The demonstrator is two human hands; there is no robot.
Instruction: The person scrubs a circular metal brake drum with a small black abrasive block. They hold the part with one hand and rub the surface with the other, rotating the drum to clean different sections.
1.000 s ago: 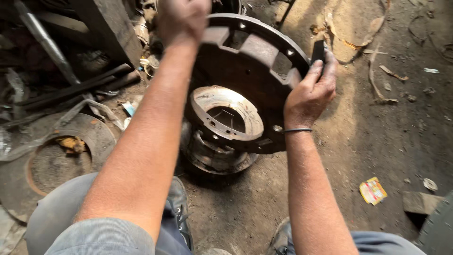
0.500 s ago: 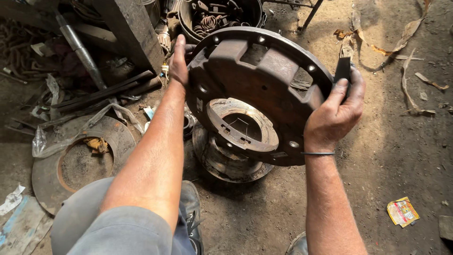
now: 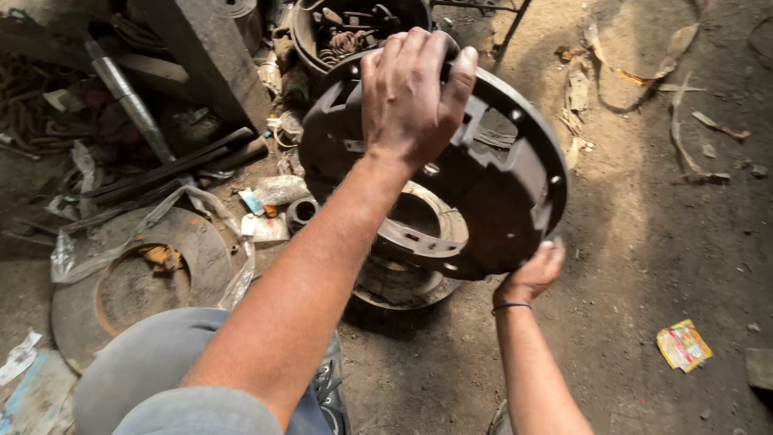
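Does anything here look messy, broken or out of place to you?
The round rusty metal plate is held tilted by the left hand and right hand, above a metal hub on the dirt floor. A yellow wrapper and torn strips litter the ground.

Single head view, steeply downward, close

The left hand (image 3: pixel 415 97) has moved from the far rim at about ten o'clock to lie on top of the round metal plate (image 3: pixel 475 185), fingers over its upper edge. The right hand (image 3: pixel 533 274) has slid from the three o'clock rim down to about five o'clock. The plate has tipped steeper.
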